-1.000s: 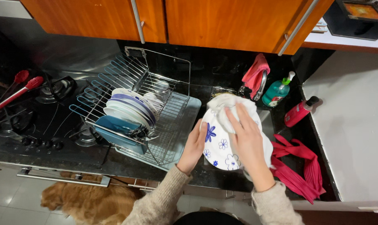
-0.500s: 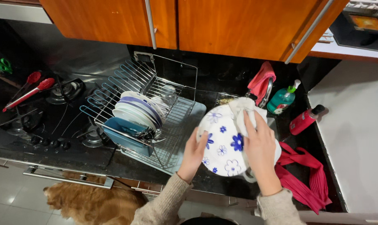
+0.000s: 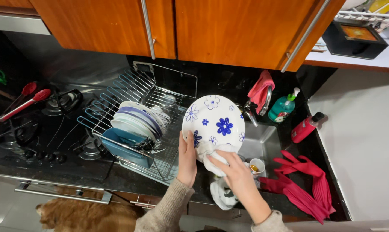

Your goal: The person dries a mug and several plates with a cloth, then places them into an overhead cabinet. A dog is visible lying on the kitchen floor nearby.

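Since a moment ago our cloth has slid off the plate's face to its lower rim. Our right hand (image 3: 237, 172) pinches the white cloth (image 3: 216, 161) there; our left hand (image 3: 187, 157), fingers pressed together, grips the flowered plate (image 3: 213, 120) upright above the sink's (image 3: 263, 139) left edge, beside the dish rack (image 3: 138, 124).

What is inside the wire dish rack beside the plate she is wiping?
The dish rack holds a row of upright plates with a blue container in front. What lies beneath them is covered.
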